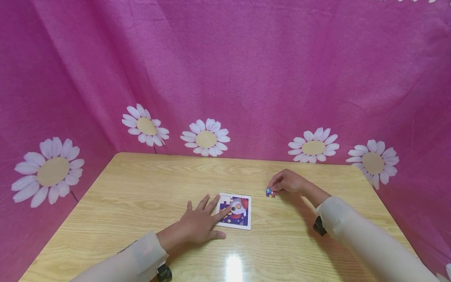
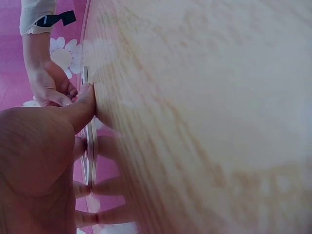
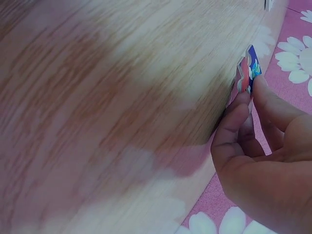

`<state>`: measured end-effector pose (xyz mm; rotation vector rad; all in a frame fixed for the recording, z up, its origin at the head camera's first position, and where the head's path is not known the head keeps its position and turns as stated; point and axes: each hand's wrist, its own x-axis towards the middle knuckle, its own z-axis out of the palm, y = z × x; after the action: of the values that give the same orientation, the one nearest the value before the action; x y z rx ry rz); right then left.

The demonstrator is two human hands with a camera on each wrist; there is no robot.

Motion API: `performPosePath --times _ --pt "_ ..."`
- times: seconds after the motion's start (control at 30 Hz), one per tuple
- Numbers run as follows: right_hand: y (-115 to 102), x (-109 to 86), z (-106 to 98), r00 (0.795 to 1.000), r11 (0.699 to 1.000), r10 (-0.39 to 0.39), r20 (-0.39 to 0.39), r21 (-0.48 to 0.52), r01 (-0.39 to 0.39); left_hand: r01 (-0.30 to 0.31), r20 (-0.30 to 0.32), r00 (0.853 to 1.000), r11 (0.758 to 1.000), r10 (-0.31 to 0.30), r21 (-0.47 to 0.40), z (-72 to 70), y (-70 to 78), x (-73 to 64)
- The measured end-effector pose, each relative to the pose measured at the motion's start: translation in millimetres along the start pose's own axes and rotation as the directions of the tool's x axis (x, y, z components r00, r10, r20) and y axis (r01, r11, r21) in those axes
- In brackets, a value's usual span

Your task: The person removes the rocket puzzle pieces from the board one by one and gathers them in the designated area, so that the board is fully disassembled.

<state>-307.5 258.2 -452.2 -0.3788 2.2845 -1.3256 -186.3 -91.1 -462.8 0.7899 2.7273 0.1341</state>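
A small jigsaw puzzle [image 1: 243, 221] in a white frame lies on the table, showing a rocket on a purple starry ground. At its upper left corner a pale bare patch shows. My left hand [image 1: 200, 225] rests with fingers spread over the puzzle's left side, the index fingertip on the rocket picture. To the right of the frame, my right hand [image 1: 287, 182] pinches a blue and red puzzle piece [image 1: 270, 192] between thumb and fingers. In the right wrist view the puzzle piece [image 3: 252, 68] stands out past the fingertips, close over the wood.
The light wooden table [image 1: 148, 188] has rounded back corners. A pink curtain [image 1: 246, 78] printed with large white daisies hangs behind it and along both sides. A bright light reflection falls on the wood near the front.
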Motion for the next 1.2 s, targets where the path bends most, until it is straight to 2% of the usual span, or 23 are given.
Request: performPosePath --times 0.1,0.33,0.63,1.03,1.2 --pt "-0.4 0.0 0.5 1.0 1.0 -0.003 -0.004 -0.017 0.003 0.0 0.003 1.0 1.0 0.0 -0.004 -1.0 0.5 -0.6" --pt "-2.2 -0.6 0.4 0.999 0.992 -0.016 -0.047 -0.127 0.01 -0.001 0.005 1.0 1.0 0.001 -0.009 -2.6 1.3 -1.5" --pt "0.0 -0.6 -1.7 0.999 0.991 -0.013 -0.052 -0.136 0.006 -0.004 0.001 1.0 1.0 0.004 -0.006 -1.6 0.6 -1.0" --pt "0.6 -3.2 -3.9 0.996 0.988 -0.057 -0.069 -0.147 0.047 -0.003 -0.003 1.0 1.0 0.003 -0.011 -1.9 1.3 -1.9" --pt "-0.8 -4.5 -4.6 0.994 0.981 -0.065 -0.083 -0.187 0.048 -0.002 0.0 1.0 1.0 0.002 -0.007 -1.9 1.4 -1.2"
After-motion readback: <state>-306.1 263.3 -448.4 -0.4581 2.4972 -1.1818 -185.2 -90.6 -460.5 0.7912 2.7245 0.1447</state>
